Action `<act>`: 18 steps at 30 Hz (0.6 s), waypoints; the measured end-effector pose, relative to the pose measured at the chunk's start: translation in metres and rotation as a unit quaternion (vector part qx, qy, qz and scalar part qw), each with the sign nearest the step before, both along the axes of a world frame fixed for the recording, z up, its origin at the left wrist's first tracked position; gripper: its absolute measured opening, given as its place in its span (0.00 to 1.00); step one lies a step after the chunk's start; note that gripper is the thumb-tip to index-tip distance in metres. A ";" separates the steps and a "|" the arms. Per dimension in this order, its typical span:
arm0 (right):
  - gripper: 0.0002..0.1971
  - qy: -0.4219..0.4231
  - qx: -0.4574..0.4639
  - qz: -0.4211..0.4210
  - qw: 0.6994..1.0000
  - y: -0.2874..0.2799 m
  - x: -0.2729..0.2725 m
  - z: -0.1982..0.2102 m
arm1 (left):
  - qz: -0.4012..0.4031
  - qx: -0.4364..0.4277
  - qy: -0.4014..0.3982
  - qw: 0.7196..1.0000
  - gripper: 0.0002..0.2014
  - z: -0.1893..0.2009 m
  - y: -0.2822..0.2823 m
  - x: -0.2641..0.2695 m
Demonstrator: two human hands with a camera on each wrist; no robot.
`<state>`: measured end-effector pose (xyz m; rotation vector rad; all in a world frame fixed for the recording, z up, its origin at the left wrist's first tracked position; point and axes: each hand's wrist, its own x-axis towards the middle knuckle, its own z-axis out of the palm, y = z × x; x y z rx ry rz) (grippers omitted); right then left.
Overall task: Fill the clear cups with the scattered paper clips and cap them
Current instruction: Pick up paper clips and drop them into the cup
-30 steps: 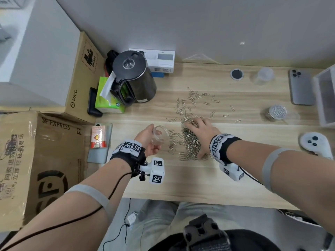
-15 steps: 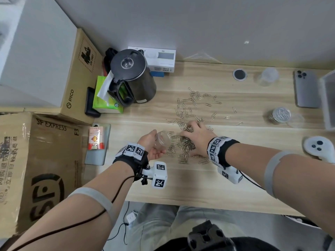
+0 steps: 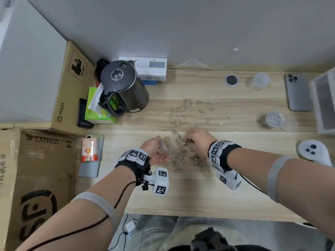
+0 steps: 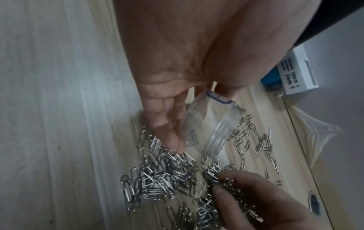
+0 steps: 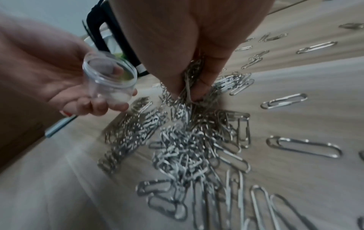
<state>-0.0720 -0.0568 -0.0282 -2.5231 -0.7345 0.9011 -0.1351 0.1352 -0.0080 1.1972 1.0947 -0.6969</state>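
My left hand (image 3: 155, 151) holds a small clear cup (image 3: 167, 146) tilted on its side, mouth toward the right; the cup (image 5: 110, 77) looks empty. My right hand (image 3: 196, 140) pinches a bunch of silver paper clips (image 5: 192, 77) just beside the cup's mouth. Below both hands lies a heap of paper clips (image 3: 183, 158), and more clips (image 3: 188, 107) are scattered farther back. A cup filled with clips (image 3: 272, 119) stands at the right with a clear lid (image 3: 290, 125) next to it. Another empty clear cup (image 3: 259, 81) stands at the back.
A black kettle (image 3: 123, 87) stands at the back left beside a green tissue pack (image 3: 94, 109). A phone (image 3: 297, 92), a clear box (image 3: 324, 102) and a white controller (image 3: 314, 151) lie at the right. Cardboard boxes (image 3: 36, 178) stand left of the desk.
My right hand has gathered clips from the heap, closed on a bunch and lifted it toward the cup. The left hand has brought the tilted cup closer to the heap.
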 end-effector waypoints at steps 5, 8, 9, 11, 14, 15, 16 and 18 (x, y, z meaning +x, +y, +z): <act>0.08 0.029 0.047 -0.084 0.995 -0.004 0.015 0.022 | -0.003 0.002 0.002 1.000 0.16 0.004 -0.012 0.013; 0.08 0.054 0.073 -0.079 0.993 0.001 0.021 0.036 | -0.008 0.002 0.008 1.000 0.15 0.007 -0.021 0.021; 0.09 0.059 0.073 -0.069 0.993 0.004 0.020 0.040 | -0.013 0.001 0.008 1.000 0.15 0.007 -0.024 0.023; 0.11 0.065 0.072 -0.058 0.994 0.011 0.017 0.045 | -0.015 0.000 0.004 1.000 0.12 0.007 -0.028 0.025; 0.11 0.068 0.083 -0.063 0.992 0.018 0.010 0.049 | -0.004 0.000 -0.005 1.000 0.15 0.005 -0.033 0.027; 0.11 0.076 0.092 -0.069 0.991 0.020 0.008 0.048 | 0.001 0.000 -0.006 1.000 0.17 0.004 -0.033 0.027; 0.12 0.086 0.098 -0.074 0.989 0.020 0.007 0.048 | 0.008 -0.002 -0.004 1.000 0.18 0.003 -0.033 0.027; 0.16 0.105 0.103 -0.076 0.986 0.021 0.007 0.047 | 0.024 -0.011 0.003 1.000 0.19 0.000 -0.032 0.027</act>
